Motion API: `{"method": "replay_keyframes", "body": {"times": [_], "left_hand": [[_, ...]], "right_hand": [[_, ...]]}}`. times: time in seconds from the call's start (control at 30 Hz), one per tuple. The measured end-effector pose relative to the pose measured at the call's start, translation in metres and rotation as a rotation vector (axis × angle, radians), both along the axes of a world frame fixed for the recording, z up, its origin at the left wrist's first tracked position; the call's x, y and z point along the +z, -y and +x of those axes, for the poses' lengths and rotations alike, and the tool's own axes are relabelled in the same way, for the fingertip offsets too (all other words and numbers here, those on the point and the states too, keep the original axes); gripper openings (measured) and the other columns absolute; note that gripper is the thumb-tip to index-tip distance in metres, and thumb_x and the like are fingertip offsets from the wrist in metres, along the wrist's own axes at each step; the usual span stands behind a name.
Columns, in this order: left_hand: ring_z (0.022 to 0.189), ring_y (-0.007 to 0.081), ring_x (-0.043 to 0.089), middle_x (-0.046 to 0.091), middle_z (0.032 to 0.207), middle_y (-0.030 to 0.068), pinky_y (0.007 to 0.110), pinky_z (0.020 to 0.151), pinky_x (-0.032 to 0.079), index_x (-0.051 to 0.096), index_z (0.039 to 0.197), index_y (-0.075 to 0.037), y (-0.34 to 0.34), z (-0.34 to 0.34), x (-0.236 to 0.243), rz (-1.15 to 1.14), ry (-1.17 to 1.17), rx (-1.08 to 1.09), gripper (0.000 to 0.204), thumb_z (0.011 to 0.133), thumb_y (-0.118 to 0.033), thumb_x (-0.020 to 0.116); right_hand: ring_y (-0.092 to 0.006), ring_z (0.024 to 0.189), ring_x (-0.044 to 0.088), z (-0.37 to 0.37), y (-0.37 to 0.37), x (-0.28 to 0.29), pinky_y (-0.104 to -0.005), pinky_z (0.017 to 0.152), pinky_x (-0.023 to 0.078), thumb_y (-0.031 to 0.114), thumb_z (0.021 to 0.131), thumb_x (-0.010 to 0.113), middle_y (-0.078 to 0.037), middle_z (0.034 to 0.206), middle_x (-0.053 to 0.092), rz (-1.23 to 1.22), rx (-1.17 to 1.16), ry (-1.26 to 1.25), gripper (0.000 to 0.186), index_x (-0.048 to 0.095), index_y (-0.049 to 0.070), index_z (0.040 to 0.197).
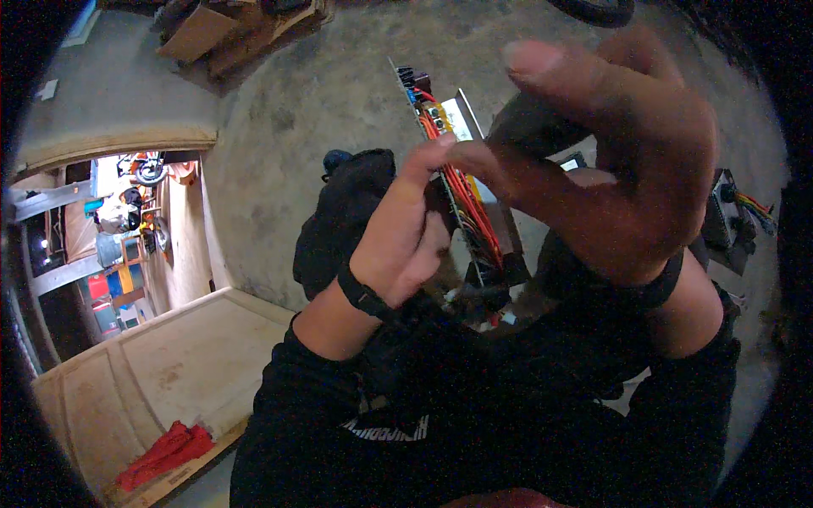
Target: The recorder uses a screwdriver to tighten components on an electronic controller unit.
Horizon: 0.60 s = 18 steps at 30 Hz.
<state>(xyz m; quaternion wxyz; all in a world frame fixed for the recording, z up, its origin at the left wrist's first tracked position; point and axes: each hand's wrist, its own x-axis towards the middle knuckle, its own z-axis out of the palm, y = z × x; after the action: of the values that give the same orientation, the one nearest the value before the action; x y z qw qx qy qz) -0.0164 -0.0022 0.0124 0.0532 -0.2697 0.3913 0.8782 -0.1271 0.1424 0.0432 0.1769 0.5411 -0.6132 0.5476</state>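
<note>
My left hand (398, 233) grips an opened power supply (464, 199) by its side, thumb on the upper edge. The unit is tilted and seen nearly edge-on, with a circuit board, black fins at its far end and a bundle of orange, red and yellow wires along it. A bare metal casing panel (508, 233) stands at its right side. My right hand (631, 161) is raised close to the camera, index finger and thumb apart, nothing visible between them. Its thumb tip is by the wires and my left thumb; I cannot tell whether it touches them.
A second metal box (721, 212) with coloured wires lies on the concrete floor at the right. Cardboard (229, 38) is piled at the far left. A pale board (186, 356) with a red cloth (167, 455) lies at the left, near a doorway (127, 229).
</note>
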Motion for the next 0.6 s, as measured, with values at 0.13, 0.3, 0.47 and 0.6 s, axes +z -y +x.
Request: {"method": "replay_keyframes", "body": {"times": [0.13,0.3,0.47,0.6], "left_hand": [[0.096,0.0206,0.061,0.063,0.105,0.0084,0.037,0.084,0.051,0.052,0.114,-0.006,0.0,0.0,0.0,0.002,-0.002,0.013,0.037,0.092,-0.036,0.053],[0.098,0.0195,0.06,0.063,0.105,0.0077,0.037,0.087,0.05,0.053,0.115,-0.006,0.008,0.0,-0.009,0.115,-0.012,-0.036,0.038,0.091,-0.035,0.055],[0.099,0.0177,0.06,0.063,0.105,0.0053,0.034,0.091,0.047,0.054,0.116,-0.006,0.004,-0.003,-0.008,0.108,-0.035,0.045,0.039,0.089,-0.034,0.058],[0.099,0.0172,0.06,0.063,0.105,0.0056,0.034,0.09,0.047,0.054,0.116,-0.007,0.001,-0.001,0.002,0.062,-0.001,0.019,0.038,0.089,-0.034,0.059]], "right_hand": [[-0.0167,0.075,0.065,0.003,-0.002,-0.001,-0.0249,0.059,0.051,0.0,0.065,0.082,-0.013,0.093,0.062,0.004,-0.082,-0.035,0.062,0.051,-0.002,0.12],[-0.0193,0.078,0.065,0.014,0.01,0.008,-0.0272,0.063,0.052,0.001,0.068,0.079,-0.015,0.096,0.061,-0.155,0.039,0.262,0.06,0.05,-0.002,0.12],[-0.022,0.081,0.065,0.031,0.027,0.014,-0.0295,0.066,0.053,0.001,0.071,0.077,-0.017,0.099,0.061,-0.3,0.147,0.579,0.057,0.05,-0.003,0.121],[-0.024,0.084,0.065,0.035,0.029,0.018,-0.0314,0.069,0.054,0.002,0.073,0.075,-0.019,0.101,0.061,-0.418,0.231,0.83,0.055,0.049,-0.003,0.122]]}}
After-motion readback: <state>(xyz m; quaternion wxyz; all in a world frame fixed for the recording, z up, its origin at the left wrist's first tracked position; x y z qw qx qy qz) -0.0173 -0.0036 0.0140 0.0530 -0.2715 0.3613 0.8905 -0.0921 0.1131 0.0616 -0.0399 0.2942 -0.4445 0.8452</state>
